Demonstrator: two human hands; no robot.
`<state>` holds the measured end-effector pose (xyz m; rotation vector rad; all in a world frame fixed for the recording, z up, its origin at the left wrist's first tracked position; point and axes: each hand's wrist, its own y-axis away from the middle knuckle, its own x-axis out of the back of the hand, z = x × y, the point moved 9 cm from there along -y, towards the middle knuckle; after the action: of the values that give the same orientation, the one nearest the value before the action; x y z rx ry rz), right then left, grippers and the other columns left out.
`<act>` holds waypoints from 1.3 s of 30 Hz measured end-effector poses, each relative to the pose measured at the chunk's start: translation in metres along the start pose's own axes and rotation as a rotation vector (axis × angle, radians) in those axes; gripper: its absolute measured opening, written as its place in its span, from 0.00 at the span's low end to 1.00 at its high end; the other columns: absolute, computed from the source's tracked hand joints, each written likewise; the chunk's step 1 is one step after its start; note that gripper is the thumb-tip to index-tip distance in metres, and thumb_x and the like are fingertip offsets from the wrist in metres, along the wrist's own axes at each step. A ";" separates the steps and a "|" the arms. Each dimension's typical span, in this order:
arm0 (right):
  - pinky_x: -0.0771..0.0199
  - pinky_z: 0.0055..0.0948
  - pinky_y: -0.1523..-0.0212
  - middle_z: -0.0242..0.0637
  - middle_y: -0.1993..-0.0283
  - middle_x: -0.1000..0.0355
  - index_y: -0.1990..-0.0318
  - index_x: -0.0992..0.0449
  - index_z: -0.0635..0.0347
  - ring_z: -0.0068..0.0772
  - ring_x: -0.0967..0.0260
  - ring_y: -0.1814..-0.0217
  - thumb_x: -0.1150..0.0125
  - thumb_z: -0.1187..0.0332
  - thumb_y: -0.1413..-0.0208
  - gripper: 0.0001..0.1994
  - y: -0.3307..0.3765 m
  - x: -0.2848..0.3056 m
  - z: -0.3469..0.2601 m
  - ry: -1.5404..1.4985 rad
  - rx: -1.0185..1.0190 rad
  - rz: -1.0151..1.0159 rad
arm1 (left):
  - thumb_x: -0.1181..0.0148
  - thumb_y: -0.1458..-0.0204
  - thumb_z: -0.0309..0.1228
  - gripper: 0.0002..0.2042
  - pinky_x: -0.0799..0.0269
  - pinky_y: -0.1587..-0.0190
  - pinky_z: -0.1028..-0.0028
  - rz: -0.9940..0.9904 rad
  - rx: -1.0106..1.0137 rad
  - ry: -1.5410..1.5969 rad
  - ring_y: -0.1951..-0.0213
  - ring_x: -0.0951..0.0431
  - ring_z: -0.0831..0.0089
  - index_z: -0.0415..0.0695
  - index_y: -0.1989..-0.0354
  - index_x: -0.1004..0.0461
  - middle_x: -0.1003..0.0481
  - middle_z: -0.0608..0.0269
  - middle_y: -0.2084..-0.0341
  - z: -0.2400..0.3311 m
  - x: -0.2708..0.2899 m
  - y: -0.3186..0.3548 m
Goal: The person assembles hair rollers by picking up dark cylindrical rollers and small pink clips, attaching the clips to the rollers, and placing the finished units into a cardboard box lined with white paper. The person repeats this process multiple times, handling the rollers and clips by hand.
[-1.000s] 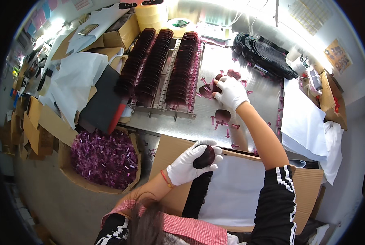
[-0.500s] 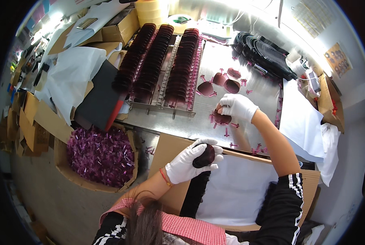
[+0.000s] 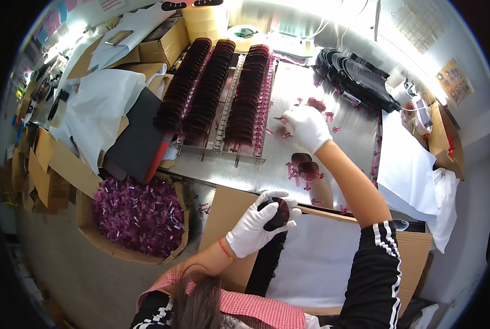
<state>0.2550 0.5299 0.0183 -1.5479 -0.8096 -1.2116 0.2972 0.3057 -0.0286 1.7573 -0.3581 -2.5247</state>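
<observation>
My gloved left hand (image 3: 256, 222) is closed around a small stack of dark red tinted lenses (image 3: 278, 214), held above the cardboard box. Over the metal tabletop, my gloved right hand (image 3: 306, 127) is pinched; the thin dark edge of a lens (image 3: 278, 118) sticks out at its fingertips. The hand and wrist hide part of the table beneath. Nearer me, two overlapping tinted lenses (image 3: 309, 171) lie among pink plastic pieces (image 3: 293, 174). Another reddish lens (image 3: 316, 103) rests just beyond the right hand.
A metal rack (image 3: 223, 151) holds rows of dark red lenses at the left. A carton (image 3: 86, 222) of purple plastic pieces stands lower left. Black curved pieces (image 3: 354, 77) are stacked at the back right. A cardboard box (image 3: 223, 211) with white sheet (image 3: 322, 257) sits before me.
My right hand has moved away and to the left, from the nearer lens to the farther group. Two lenses now show at the nearer spot. My left hand stays closed on its stack.
</observation>
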 end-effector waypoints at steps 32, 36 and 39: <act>0.31 0.33 0.43 0.45 0.50 0.26 0.49 0.26 0.63 0.36 0.28 0.48 0.50 0.60 0.38 0.18 0.068 0.048 -0.035 -0.960 -0.625 -0.306 | 0.43 0.40 0.47 0.26 0.36 0.34 0.58 0.057 -0.324 0.121 0.36 0.35 0.63 0.65 0.34 0.42 0.35 0.65 0.38 0.035 -0.011 -0.054; 0.33 0.38 0.40 0.47 0.47 0.27 0.46 0.24 0.60 0.48 0.31 0.42 0.41 0.55 0.42 0.22 0.050 0.022 0.037 -0.521 -0.555 0.084 | 0.41 0.42 0.49 0.24 0.30 0.38 0.60 -0.034 -0.226 0.213 0.39 0.33 0.65 0.62 0.38 0.36 0.33 0.66 0.43 0.033 -0.012 -0.059; 0.32 0.37 0.42 0.44 0.50 0.27 0.49 0.24 0.60 0.45 0.29 0.47 0.34 0.59 0.48 0.21 0.030 -0.001 0.059 -0.030 -0.317 0.192 | 0.37 0.45 0.48 0.24 0.26 0.43 0.65 -0.076 -0.127 0.281 0.42 0.31 0.68 0.60 0.41 0.34 0.32 0.67 0.48 0.028 -0.013 -0.058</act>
<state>0.3006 0.5765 0.0072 -1.8579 -0.4887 -1.2177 0.2814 0.3685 -0.0193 2.0708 -0.1162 -2.2428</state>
